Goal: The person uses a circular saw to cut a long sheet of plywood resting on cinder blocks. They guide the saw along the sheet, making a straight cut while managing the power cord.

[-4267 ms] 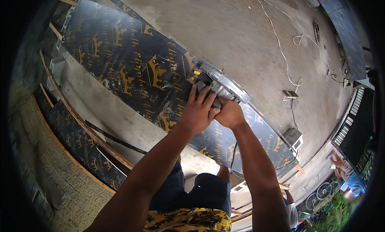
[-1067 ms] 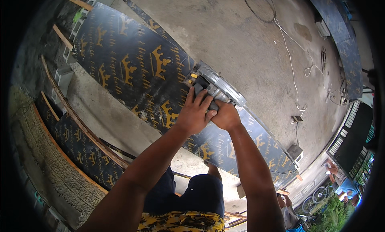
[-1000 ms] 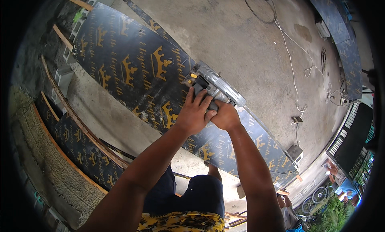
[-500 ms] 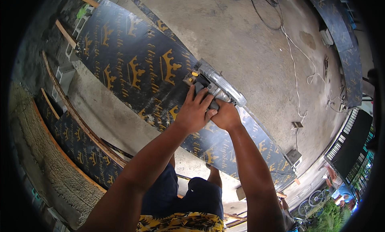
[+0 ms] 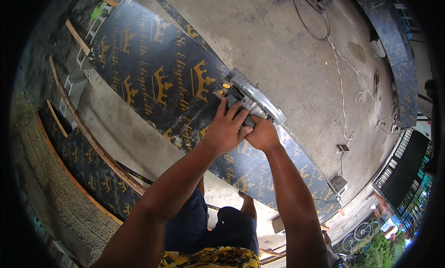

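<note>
A circular saw [image 5: 257, 101] with a silver guard rests on the far edge of a long black plywood panel [image 5: 139, 59] printed with gold crowns. My left hand [image 5: 225, 131] lies over the saw's dark front grip, its fingers curled on it. Just to the right, my right hand [image 5: 263, 134] is wrapped around the rear handle. The blade is hidden by the guard and the base. Ahead of the saw, a narrow strip of the same plywood [image 5: 185, 26] lies along the panel's far edge, split from it by a thin line.
Hollow concrete blocks [image 5: 74, 88] and wooden poles [image 5: 88, 133] lie at the left, beside more printed plywood [image 5: 92, 170]. A white cord [image 5: 340, 82] winds across the concrete floor [image 5: 273, 31]. Another panel [image 5: 394, 50] stands at the far right. A person [image 5: 387, 221] and a bicycle [image 5: 364, 231] are at the lower right.
The saw and both hands have crept slightly up and left along the panel, closer to the nearest printed crown. The whole view has also shifted a little.
</note>
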A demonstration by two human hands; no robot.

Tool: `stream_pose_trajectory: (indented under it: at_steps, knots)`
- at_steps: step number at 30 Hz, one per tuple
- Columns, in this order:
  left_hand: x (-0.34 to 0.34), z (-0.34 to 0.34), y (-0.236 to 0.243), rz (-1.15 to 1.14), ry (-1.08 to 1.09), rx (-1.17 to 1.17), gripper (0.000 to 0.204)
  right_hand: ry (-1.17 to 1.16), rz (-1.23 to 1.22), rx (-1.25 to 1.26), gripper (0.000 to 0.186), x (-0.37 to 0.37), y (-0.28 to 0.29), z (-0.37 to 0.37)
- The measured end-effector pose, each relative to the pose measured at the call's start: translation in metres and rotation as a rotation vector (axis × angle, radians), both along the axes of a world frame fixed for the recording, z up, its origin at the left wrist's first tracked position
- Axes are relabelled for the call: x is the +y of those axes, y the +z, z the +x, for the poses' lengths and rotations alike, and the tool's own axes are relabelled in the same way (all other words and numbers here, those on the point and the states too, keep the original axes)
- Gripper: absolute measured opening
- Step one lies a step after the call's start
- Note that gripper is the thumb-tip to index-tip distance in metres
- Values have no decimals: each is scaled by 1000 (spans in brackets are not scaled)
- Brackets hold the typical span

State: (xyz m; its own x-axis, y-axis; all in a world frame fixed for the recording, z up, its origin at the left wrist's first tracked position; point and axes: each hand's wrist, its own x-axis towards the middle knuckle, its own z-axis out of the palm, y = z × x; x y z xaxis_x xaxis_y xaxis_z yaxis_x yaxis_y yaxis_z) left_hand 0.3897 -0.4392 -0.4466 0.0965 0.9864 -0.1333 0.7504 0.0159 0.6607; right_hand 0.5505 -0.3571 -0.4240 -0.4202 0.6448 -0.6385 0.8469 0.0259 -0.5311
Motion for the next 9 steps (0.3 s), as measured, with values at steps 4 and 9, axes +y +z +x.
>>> stream_pose_trajectory:
  at_steps: [4, 9]
  knots:
    - [4, -10, -4, 23, 4, 10, 56, 5, -46, -56, 38, 6, 3, -15]
    - [6, -21, -5, -30, -42, -6, 57, 2, -71, -56, 44, 7, 1, -20]
